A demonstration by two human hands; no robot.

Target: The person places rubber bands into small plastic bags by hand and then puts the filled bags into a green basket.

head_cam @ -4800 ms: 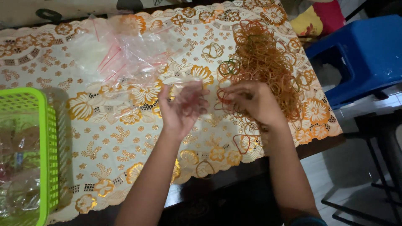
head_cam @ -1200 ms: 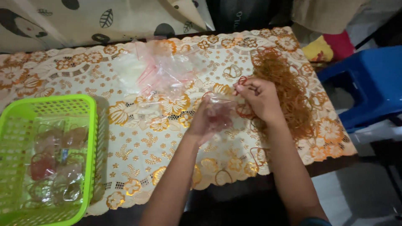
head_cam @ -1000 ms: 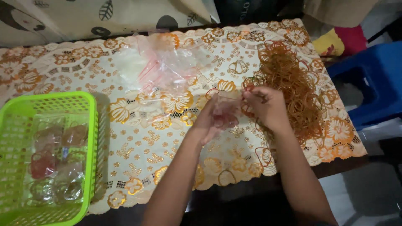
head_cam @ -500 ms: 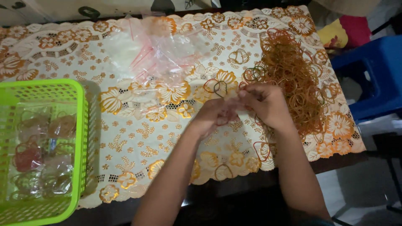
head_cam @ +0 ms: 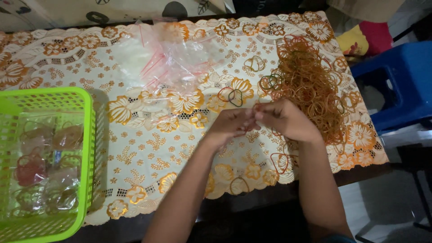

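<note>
I see my two hands drawn together at the middle of the desk (head_cam: 135, 135), where a second ago they were a little apart with a small clear bag open between them; the left hand (head_cam: 231, 128) and right hand (head_cam: 285, 119) now meet fingertip to fingertip, and the bag is all but hidden inside them, so I judge it to be pinched along its mouth, though I cannot tell whether either grip is clamped on the plastic itself or on a band. The view has also swung left, bringing the green basket (head_cam: 87, 135) further into sight at nine o'clock. At two o'clock from my hands lies the heap of rubber bands (head_cam: 310, 85), thin tan and orange loops tangled into a loose springy mound, with a few stray darker loops near its left edge. At eleven o'clock sits the pile of empty bags (head_cam: 166, 58), limp, glossy and crumpled, with red strips along their mouths. The basket is stiff lattice plastic, square-cornered, holding filled bags (head_cam: 45, 166) with bands showing through the film. The cloth over the desk is cream with orange flowers, a cut-out pattern and a scalloped hem. A blue stool (head_cam: 396, 85) stands at three o'clock, off the desk.
</note>
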